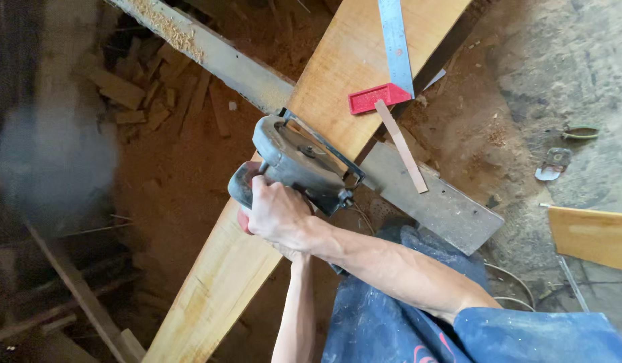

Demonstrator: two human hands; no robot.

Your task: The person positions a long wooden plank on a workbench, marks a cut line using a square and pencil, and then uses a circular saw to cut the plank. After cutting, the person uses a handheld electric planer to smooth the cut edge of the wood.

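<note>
Right hand (pixel 278 214) clamped around the handle of a grey power saw (pixel 299 163), mid-frame on a long plank (pixel 344 74). Left hand mostly hidden beneath; grip unclear. Red-handled square (pixel 390 67) at upper right.

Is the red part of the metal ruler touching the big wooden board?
Touching. The head view shows the red block of the metal square lying flat on the plank near its edge, with no gap between them.
</note>
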